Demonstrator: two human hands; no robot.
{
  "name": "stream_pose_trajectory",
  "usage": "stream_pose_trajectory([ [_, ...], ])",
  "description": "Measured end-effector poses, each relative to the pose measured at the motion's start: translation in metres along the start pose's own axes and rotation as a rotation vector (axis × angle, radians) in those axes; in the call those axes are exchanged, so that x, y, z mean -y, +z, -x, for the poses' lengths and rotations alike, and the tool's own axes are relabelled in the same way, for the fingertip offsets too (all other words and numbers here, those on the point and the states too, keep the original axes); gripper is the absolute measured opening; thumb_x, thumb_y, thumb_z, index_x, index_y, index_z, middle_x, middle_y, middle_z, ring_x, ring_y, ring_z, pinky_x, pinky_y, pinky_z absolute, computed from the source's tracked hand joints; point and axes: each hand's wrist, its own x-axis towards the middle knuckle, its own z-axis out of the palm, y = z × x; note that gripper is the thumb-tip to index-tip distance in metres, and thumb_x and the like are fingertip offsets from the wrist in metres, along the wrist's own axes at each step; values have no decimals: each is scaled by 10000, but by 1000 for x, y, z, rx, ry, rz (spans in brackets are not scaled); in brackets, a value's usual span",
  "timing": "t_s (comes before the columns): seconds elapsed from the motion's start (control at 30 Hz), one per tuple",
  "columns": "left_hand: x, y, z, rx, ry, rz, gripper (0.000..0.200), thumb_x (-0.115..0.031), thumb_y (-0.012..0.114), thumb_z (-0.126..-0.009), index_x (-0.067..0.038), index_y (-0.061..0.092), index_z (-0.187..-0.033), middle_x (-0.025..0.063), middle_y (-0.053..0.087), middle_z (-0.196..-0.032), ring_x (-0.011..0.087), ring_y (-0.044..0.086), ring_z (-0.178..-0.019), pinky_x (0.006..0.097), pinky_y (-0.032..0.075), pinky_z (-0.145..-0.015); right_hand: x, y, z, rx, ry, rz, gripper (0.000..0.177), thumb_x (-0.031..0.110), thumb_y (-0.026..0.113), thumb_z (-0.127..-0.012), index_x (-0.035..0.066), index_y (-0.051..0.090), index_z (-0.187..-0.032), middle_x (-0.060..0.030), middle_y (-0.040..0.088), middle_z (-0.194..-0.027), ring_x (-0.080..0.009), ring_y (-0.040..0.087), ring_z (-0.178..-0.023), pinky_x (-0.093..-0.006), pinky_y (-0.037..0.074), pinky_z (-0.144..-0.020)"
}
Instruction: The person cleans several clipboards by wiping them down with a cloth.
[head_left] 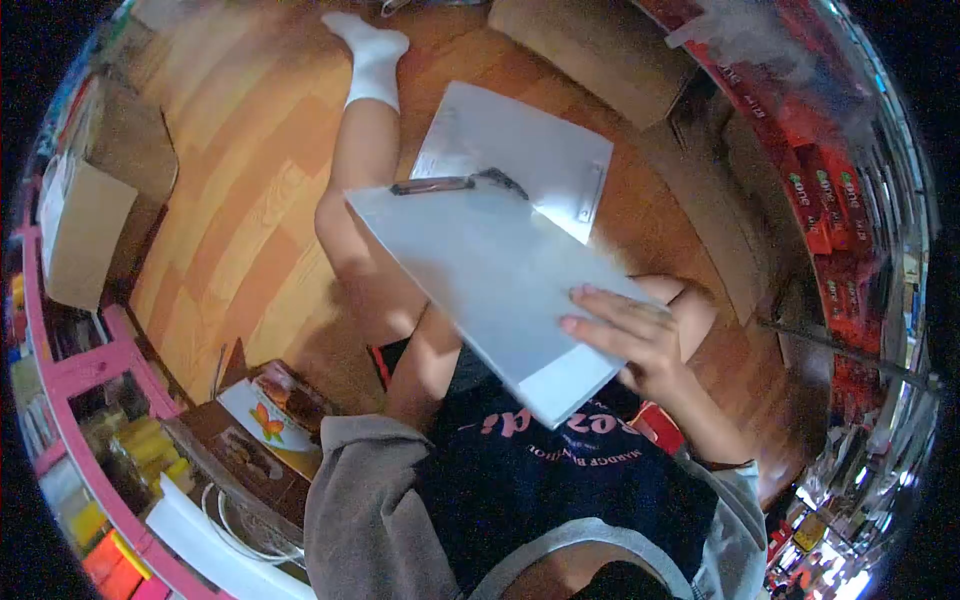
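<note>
A pale, translucent clipboard with a dark metal clip at its far edge is tilted above my lap. My right hand grips its right side, the fingers lying on the upper face. A white sheet or label shows near its closest corner. My left forearm runs under the board, and the hand itself is hidden there. Beyond it a second light board with a metal clip lies on the wooden floor, partly covered by the first.
An open cardboard box stands at the left, near a pink shelf. A brown carton is at the lower left. More cardboard and red packets line the right. My bare leg stretches forward in a white sock.
</note>
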Motion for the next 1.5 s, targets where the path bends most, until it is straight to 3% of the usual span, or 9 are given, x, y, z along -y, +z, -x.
stream_pose_trajectory([
  [0.2, -47, 17, -79, 118, -22, 83, 329, -280, 437, -845, -58, 473, -1086, 85, 529, -1049, 217, 526, -952, 359, 425, -832, 8, 5, 23, 140, -6, 109, 395, 124, 509, -659, 197, 599, -1037, -123, 569, -1056, -290, 578, -926, -385, 480, -795],
  [0.37, -41, 16, -89, 112, -53, 90, 345, -294, 427, -847, -59, 465, -1096, 94, 520, -1060, 226, 520, -958, 364, 424, -834, 0, 7, 33, 167, 54, 333, 385, 185, 493, -691, 224, 580, -1063, -118, 563, -1068, -284, 585, -908, -386, 483, -781],
  [0.47, -39, 12, -91, 110, -62, 97, 354, -302, 422, -848, -59, 460, -1103, 100, 515, -1066, 232, 517, -962, 367, 424, -835, 1, 4, 34, 158, -58, 441, 372, 195, 474, -719, 241, 570, -1075, -91, 556, -1089, -264, 576, -929, -372, 485, -779],
  [0.6, -37, 9, -90, 128, -72, 102, 367, -314, 415, -850, -59, 453, -1112, 107, 508, -1075, 239, 513, -967, 372, 423, -836, 10, 17, 37, 209, -129, 269, 386, 190, 485, -713, 252, 563, -1086, -79, 540, -1118, -254, 559, -965, -382, 475, -810],
  [0.83, -13, -17, -15, 142, -156, 123, 389, -334, 402, -853, -60, 441, -1127, 120, 495, -1090, 252, 505, -976, 379, 422, -838, -16, 28, 43, 204, -35, 336, 425, 146, 511, -676, 251, 565, -1085, -75, 559, -1091, -270, 572, -940, -390, 466, -820],
  [1.0, 34, -60, 103, -34, -384, 97, 405, -348, 393, -855, -61, 432, -1138, 129, 486, -1101, 261, 500, -982, 385, 422, -840, -26, 22, 42, 132, 92, 383, 505, 44, 532, -612, 218, 567, -1085, -102, 538, -1120, -279, 551, -977, -392, 463, -811],
  [1.17, 25, -61, 84, 92, -425, 212, 421, -362, 383, -857, -61, 424, -1148, 138, 477, -1112, 271, 495, -988, 390, 421, -841, -15, 64, 28, 89, 149, 422, 529, 30, 538, -609, 217, 555, -1103, -110, 518, -1145, -291, 541, -987, -390, 460, -812],
  [1.4, 85, -59, 153, -315, -722, 94, 443, -382, 371, -860, -62, 412, -1164, 151, 464, -1127, 284, 487, -996, 398, 420, -844, -55, 82, 8, -19, 222, 517, 532, 6, 515, -637, 216, 542, -1125, -118, 527, -1124, -303, 533, -984, -388, 433, -847],
  [1.5, 91, -52, 149, -389, -765, 110, 449, -387, 367, -861, -62, 408, -1168, 155, 460, -1131, 287, 485, -999, 400, 420, -844, -59, 79, 10, -31, 234, 560, 546, -15, 515, -638, 213, 534, -1134, -116, 529, -1123, -299, 532, -989, -380, 432, -845],
])
